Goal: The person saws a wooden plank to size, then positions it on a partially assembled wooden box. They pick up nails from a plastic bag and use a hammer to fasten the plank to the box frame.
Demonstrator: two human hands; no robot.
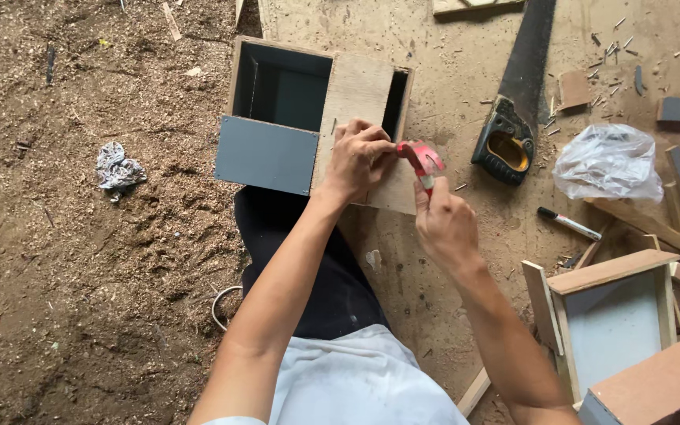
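Sawdust floor. I see open grey-lined plywood box (281,118) half-assembled; left hand (358,160) pins top board (362,118), right hand (444,223) gripping red tool (421,161). Lid unfinished imo.

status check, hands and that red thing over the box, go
Left hand pressing the plywood panel on the open grey box. Right hand gripping the red tool. Handsaw lies beside, apart.

2 hands (360,157) (444,224), 1 handsaw (513,102), 1 marker pen (568,224), 1 plastic bag (607,163), 2 wooden boxes (308,118) (615,315).
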